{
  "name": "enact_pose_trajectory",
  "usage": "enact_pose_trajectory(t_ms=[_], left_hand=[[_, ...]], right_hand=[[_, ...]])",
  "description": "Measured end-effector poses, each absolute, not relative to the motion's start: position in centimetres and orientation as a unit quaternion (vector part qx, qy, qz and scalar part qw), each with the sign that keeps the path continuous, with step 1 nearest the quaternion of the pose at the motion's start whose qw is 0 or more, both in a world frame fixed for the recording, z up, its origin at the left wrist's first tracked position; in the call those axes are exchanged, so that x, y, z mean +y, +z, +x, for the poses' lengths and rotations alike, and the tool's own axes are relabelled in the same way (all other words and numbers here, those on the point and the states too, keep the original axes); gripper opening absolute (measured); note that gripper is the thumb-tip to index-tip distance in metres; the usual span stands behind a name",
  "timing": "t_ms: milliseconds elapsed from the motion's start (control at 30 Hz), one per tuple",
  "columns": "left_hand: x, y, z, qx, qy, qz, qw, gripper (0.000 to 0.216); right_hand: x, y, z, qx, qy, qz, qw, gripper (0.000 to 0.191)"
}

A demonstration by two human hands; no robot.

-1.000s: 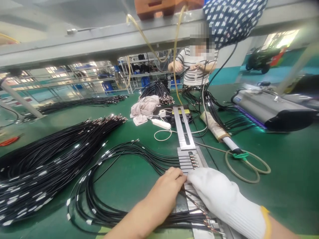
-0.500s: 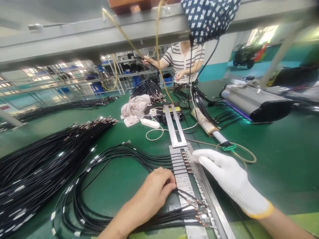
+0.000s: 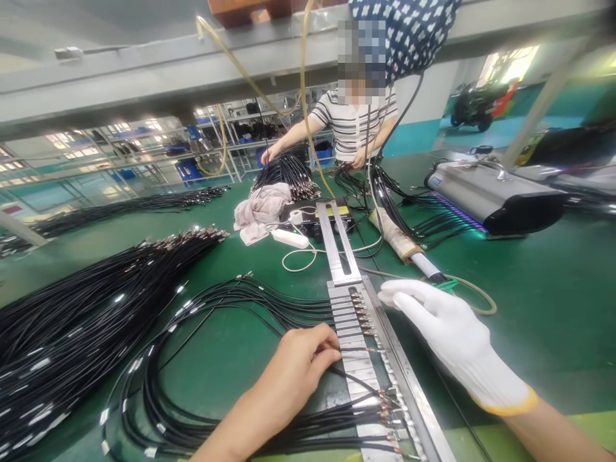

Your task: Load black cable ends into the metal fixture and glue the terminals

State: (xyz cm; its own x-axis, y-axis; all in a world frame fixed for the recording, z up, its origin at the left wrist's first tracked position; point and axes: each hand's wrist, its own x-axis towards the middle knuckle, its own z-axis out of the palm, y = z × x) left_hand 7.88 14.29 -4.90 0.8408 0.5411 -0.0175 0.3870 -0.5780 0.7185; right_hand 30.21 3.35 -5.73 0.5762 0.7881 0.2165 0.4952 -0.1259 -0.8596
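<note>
A long metal fixture [image 3: 359,366] with slots lies on the green table and holds the tips of several thin black cables [image 3: 269,301]. My bare left hand [image 3: 298,369] is closed, pinching one black cable and pressing it into a slot at the fixture's left edge. My right hand [image 3: 447,333], in a white glove, reaches out with fingers stretched toward a white-and-black pen-like tool [image 3: 426,264] beside the fixture. It holds nothing. More cable ends with metal connectors [image 3: 389,417] lie across the fixture's near end.
A big bundle of black cables [image 3: 96,301] covers the left of the table. A grey machine [image 3: 495,199] stands at the right. A rag [image 3: 262,208], a white part [image 3: 289,239] and a black box [image 3: 308,221] lie beyond the fixture. Across the table a person [image 3: 353,122] handles cables.
My gloved right hand has left the fixture and moved right and away, toward the pen-like tool. My left hand stays at the slots with a cable. The person opposite lowered a hand onto a cable bundle.
</note>
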Motion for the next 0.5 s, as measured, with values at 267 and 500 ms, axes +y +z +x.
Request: enact_pose_trajectory(t_ms=[267,500], left_hand=[[13.6,-7.7,8.7,0.234,0.194,0.933,0.191,0.015],[13.6,-8.1,9.0,0.248,0.181,0.931,0.197,0.017]], right_hand=[[3.2,-5.0,29.6,-0.444,0.137,-0.737,0.490,0.030],[3.2,-4.8,29.2,-0.460,0.132,-0.725,0.496,0.030]])
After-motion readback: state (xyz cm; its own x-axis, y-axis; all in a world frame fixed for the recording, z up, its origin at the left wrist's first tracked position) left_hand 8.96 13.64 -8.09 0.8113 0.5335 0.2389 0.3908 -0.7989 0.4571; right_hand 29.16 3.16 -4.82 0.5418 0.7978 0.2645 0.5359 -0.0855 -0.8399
